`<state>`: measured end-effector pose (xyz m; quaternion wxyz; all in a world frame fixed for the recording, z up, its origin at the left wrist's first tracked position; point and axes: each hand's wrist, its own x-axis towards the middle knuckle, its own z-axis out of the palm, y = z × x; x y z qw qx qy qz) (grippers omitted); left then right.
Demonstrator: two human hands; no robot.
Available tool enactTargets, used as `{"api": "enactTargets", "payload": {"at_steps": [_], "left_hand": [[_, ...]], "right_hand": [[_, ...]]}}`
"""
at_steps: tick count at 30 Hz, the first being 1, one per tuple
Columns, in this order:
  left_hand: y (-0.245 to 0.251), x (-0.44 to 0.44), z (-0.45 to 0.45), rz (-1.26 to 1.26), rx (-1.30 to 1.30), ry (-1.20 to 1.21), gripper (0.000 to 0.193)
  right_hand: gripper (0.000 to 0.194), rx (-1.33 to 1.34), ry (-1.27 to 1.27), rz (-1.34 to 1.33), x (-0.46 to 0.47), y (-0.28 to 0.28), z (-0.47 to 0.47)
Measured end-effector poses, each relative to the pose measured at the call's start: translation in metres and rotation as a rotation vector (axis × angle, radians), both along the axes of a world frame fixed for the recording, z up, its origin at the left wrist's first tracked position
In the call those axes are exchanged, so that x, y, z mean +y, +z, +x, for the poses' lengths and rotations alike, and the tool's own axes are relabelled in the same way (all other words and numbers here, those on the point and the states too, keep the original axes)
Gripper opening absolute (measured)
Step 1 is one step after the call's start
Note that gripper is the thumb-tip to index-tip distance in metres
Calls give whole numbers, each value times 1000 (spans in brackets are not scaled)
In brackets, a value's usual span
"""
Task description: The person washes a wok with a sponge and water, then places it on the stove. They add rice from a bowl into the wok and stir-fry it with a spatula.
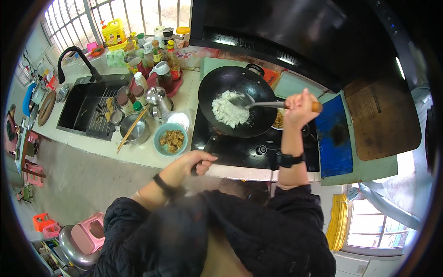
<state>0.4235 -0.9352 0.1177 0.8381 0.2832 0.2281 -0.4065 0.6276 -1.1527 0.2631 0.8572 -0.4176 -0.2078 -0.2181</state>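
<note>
My left hand (pixel 201 162) is closed around the handle of a black wok (pixel 216 83) on the gas stove. A mound of white rice (pixel 231 111) lies in the wok, left of its middle. My right hand (pixel 300 107) grips the wooden handle of a metal cooking ladle (pixel 264 104), whose bowl rests against the rice. Just right of the wok, partly hidden behind it and my right hand, is a dish of brownish food (pixel 278 120). A turquoise bowl (pixel 156 144) with browned chunks of food stands on the counter, left of the stove.
Left of the turquoise bowl stands a metal pot (pixel 142 135) with wooden chopsticks (pixel 130 132) across it. Seasoning bottles (pixel 173 60) and a metal pitcher (pixel 157 97) crowd behind. A black sink (pixel 86 100) lies farther left. The range hood (pixel 277 31) overhangs the stove. Another person (pixel 12 130) is at far left.
</note>
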Motion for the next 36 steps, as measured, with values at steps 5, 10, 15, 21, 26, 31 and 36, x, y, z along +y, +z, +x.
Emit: {"api": "enactTargets", "payload": {"at_steps": [5,10,15,21,26,31,36], "left_hand": [[3,1,0,23,27,-13,40],[1,-1,1,47,22,30,40],[1,-3,-2,80,9,30,40],[3,-1,-1,16,4,26,37],[-3,-1,-3,-15,-10,36,34],[-1,0,-1,34,5,40,35],[3,-3,-2,49,-13,51,36]], "right_hand": [[39,25,-21,-68,34,-48,-10],[33,-413,410,-5,-7,-102,-19],[36,-8,25,-145,8,-75,-7],[37,89,-75,-69,11,1,-10],[35,50,-46,32,34,-18,0],[38,-38,13,-28,21,-55,-19],[38,9,-5,-202,19,-49,-15]]}}
